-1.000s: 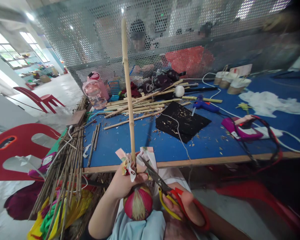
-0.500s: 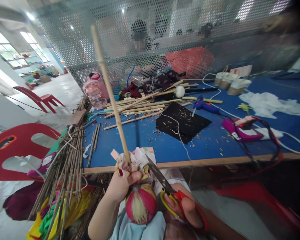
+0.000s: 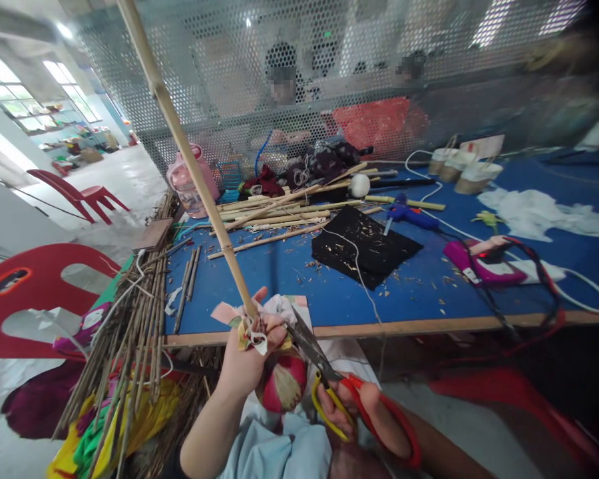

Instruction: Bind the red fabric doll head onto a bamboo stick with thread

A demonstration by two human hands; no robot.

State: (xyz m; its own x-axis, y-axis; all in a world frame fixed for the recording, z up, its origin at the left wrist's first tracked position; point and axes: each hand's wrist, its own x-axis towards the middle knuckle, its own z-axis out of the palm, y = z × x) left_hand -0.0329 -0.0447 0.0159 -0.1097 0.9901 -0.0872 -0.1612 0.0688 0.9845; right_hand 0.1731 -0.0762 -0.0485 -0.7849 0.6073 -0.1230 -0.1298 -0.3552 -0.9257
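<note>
My left hand point(image 3: 252, 352) is closed around bunched fabric strips point(image 3: 253, 330) at the lower end of a long bamboo stick point(image 3: 199, 183), which leans up to the left. Just below that hand hangs a round cloth ball point(image 3: 283, 382) in pink and cream, above my light blue clothing. In my right hand point(image 3: 364, 409) are scissors point(image 3: 324, 366) with one yellow and one red handle loop. Their blades point up and left, with the tips at the gathered cloth beside my left fingers. Whether the blades touch the cloth I cannot tell.
On the blue table point(image 3: 289, 286) lie bamboo sticks point(image 3: 279, 216), a black cloth point(image 3: 364, 243) with shavings, a blue glue gun point(image 3: 409, 213) and a purple power strip point(image 3: 484, 263). A bundle of thin sticks point(image 3: 140, 313) stands at left beside a red chair point(image 3: 44, 293).
The bamboo stick has tilted further left and its top has left the view. The cloth ball has turned and risen slightly. The scissors have shifted a little left, their tips staying by the fabric.
</note>
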